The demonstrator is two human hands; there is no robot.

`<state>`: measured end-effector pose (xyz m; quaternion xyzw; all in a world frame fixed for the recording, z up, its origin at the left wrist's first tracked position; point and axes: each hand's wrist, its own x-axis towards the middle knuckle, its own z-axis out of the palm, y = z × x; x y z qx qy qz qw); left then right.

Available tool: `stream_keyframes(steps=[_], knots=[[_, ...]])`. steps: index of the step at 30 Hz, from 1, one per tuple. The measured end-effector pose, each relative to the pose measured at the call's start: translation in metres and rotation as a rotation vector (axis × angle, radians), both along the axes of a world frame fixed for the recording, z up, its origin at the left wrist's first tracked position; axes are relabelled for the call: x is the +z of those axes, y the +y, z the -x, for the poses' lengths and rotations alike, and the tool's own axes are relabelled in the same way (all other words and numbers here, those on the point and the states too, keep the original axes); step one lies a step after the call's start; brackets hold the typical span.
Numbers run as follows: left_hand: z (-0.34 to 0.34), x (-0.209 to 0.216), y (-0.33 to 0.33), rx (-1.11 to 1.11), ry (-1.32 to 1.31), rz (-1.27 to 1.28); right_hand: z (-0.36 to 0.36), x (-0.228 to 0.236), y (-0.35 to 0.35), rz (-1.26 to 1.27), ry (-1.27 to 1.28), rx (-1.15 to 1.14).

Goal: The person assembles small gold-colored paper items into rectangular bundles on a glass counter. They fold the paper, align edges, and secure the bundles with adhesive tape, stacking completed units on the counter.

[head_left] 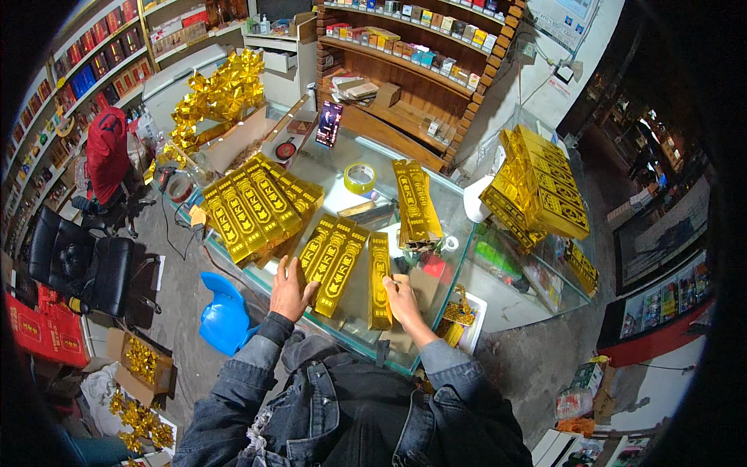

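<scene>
My right hand (402, 300) has its fingers closed at the right edge of a long, narrow gold box (379, 272), printed with dark characters, which lies lengthwise on the glass counter (354, 333). To the left of it, a row of matching gold boxes (333, 265) lies side by side, a small gap away. My left hand (289, 292) rests with fingers apart against the near left edge of that row. Farther left is a larger stack of gold boxes (247, 210). Beyond the single box, flattened gold sleeves (418, 204) are piled up.
A yellow tape roll (359, 177) and a lit phone (328, 124) stand at the counter's far side. Stacked gold packs (541, 183) sit to the right. Gold foil flowers (218, 97) fill the back left. A blue plastic stool (224, 313) and a black chair (93, 261) are on the floor.
</scene>
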<state>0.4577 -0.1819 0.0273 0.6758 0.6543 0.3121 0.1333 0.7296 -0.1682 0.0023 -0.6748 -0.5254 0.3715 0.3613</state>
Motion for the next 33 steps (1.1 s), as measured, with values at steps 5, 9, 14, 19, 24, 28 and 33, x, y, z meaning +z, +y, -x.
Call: stream_keyframes(steps=[5, 9, 14, 19, 24, 28, 33], knots=[[-0.017, 0.002, -0.005, -0.143, 0.011, 0.153, 0.019, 0.008, 0.009, 0.075, -0.15, 0.029], [-0.033, 0.003, -0.022, -0.218, 0.04, 0.092, 0.012, 0.028, -0.004, -0.015, -0.322, 0.093], [-0.022, 0.007, -0.026, -0.453, 0.028, 0.119, -0.015, 0.059, -0.035, -0.129, -0.49, 0.522], [-0.019, 0.009, -0.027, -0.603, 0.098, 0.115, -0.018, 0.071, -0.058, -0.192, -0.603, 0.709], [-0.013, 0.01, -0.028, -0.657, 0.067, 0.072, -0.017, 0.072, -0.067, -0.279, -0.682, 0.695], [-0.014, 0.009, -0.024, -0.642, 0.077, 0.097, -0.017, 0.07, -0.061, -0.338, -0.661, 0.667], [-0.017, 0.009, -0.021, -0.633, 0.069, 0.082, -0.018, 0.066, -0.056, -0.307, -0.659, 0.658]])
